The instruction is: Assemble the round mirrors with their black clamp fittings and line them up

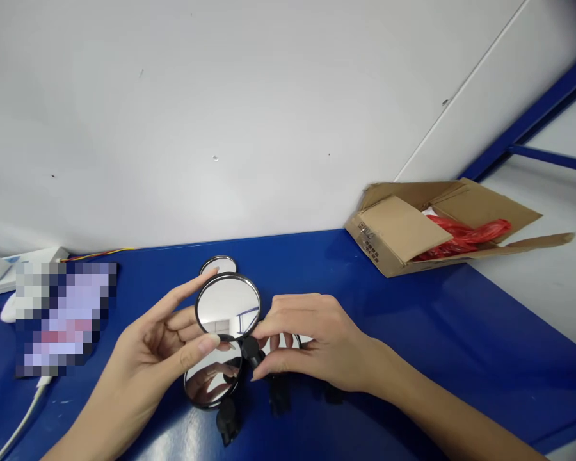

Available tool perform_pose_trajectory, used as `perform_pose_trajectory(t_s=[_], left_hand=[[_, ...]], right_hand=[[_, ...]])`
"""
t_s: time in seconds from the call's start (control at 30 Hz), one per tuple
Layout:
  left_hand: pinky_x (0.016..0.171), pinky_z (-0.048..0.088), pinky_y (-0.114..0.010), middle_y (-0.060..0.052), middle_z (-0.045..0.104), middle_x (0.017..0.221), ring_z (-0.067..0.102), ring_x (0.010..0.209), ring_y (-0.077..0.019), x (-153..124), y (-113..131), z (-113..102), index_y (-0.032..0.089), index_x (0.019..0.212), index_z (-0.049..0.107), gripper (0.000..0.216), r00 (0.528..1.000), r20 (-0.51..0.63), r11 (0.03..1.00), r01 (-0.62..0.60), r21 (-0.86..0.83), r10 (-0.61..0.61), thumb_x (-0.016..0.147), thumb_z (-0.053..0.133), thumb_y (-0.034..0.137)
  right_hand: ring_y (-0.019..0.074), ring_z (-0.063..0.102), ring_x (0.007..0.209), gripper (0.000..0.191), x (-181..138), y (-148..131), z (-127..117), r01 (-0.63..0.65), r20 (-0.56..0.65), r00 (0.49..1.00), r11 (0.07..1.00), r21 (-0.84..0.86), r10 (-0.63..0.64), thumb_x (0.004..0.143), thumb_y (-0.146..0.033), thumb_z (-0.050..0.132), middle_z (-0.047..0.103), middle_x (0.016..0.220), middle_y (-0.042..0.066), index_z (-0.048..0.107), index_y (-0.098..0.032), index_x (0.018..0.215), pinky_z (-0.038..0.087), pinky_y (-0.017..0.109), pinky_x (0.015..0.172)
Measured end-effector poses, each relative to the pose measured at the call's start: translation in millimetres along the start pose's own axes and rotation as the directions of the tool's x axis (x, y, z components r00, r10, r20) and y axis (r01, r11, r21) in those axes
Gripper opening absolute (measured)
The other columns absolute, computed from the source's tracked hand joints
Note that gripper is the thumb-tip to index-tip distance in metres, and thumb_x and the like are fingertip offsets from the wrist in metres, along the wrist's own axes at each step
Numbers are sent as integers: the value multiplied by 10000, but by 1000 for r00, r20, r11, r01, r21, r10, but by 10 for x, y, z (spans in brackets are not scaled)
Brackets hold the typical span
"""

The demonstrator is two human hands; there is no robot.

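A round chrome-rimmed mirror [228, 306] stands tilted upright between the hands, pinched at its rim by the left hand [144, 349], whose fingers are spread behind it with the thumb in front. The right hand [312, 339] curls half closed around a black ball mount [252, 351] just below that mirror; which mirror the mount belongs to cannot be told. Three more mirrors lie near the grip: a lower mirror [212, 374] below it, a far mirror [219, 264] beyond it, and a partly hidden mirror [283, 341] under the right hand. Three further black mounts [228, 419] lie below the hands.

All this is over a blue tabletop [403, 320] against a white wall [221, 128]. Well beyond the right hand sits an open cardboard box [403, 224] holding a red plastic bag [461, 234]. Left of the grip runs a white cable [24, 416].
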State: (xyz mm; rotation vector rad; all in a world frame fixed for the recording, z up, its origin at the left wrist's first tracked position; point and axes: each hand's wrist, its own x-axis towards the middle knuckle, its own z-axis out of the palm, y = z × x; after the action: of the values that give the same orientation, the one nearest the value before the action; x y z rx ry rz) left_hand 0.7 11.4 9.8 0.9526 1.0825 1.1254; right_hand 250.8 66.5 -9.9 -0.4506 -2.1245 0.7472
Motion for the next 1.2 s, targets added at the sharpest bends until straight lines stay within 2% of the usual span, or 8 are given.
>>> perform_pose_trajectory(t_s=[0.17,0.27,0.37,0.47,0.57,0.8,0.97,1.2], left_hand=[[807,710,-302,-74,883,1132,822,768,-201,4,4,-8,331,1661,591,871,999,35,999,21,-31,-20,889,988,405],[813,712,-325,-75,879,1110,836,791,-224,-15,12,-5,342,1656,607,913,997,61,996,54,-73,-50,844,1023,367],[904,708,-361,-82,874,1165,864,963,-283,-44,-3,-5,356,1648,628,931,991,111,992,86,-91,-76,815,1043,324],[1021,686,-436,-84,871,1216,863,1058,-316,-81,-44,1,358,1645,640,910,988,136,995,76,-61,-67,826,1036,327],[1041,671,-443,-100,850,1326,846,1151,-340,-116,-83,16,354,1647,642,865,992,121,999,24,-23,-21,865,1009,385],[841,704,-314,-93,864,1217,845,1071,-300,-62,-88,-137,362,1577,700,597,995,94,978,-52,203,33,1019,835,523],[922,683,-331,-90,848,1229,813,1072,-269,-8,-40,-157,312,1514,720,500,986,-25,946,-153,287,167,1069,764,535],[876,618,-356,-54,823,1110,758,961,-237,-11,55,-39,287,1487,703,465,978,-89,944,-155,292,188,1080,748,507]], right_hand=[[136,667,790,387,32,-51,-19,-17,-93,996,1000,-25,15,821,-408,1043,750,884,-13,770,-211,1012,557,250,720],[220,713,1121,630,66,-112,-65,-86,-106,991,992,-91,77,711,-476,1101,754,1217,73,761,-228,1180,622,320,960],[280,582,1506,916,82,-159,-107,-89,16,996,991,-102,91,729,-419,1094,608,1616,122,643,-259,1510,510,404,1264],[266,525,1588,1049,66,-172,-106,-114,129,984,992,-50,120,773,-411,1062,507,1758,77,505,-331,1658,464,411,1318],[266,518,1597,1060,48,-163,-95,-144,162,976,989,-28,146,799,-443,1037,503,1766,60,462,-359,1686,470,412,1314],[307,577,1499,1016,110,-110,-370,-202,147,964,968,-147,223,758,-383,1038,606,1597,90,509,-322,1623,503,448,1258],[344,633,1388,810,48,-169,-775,-448,196,830,833,-323,522,846,-590,958,644,1516,53,601,-409,1550,562,536,1160],[383,683,1366,850,-399,-372,-873,-534,141,758,730,-426,637,842,-599,945,678,1509,65,587,-426,1593,629,574,1119]])
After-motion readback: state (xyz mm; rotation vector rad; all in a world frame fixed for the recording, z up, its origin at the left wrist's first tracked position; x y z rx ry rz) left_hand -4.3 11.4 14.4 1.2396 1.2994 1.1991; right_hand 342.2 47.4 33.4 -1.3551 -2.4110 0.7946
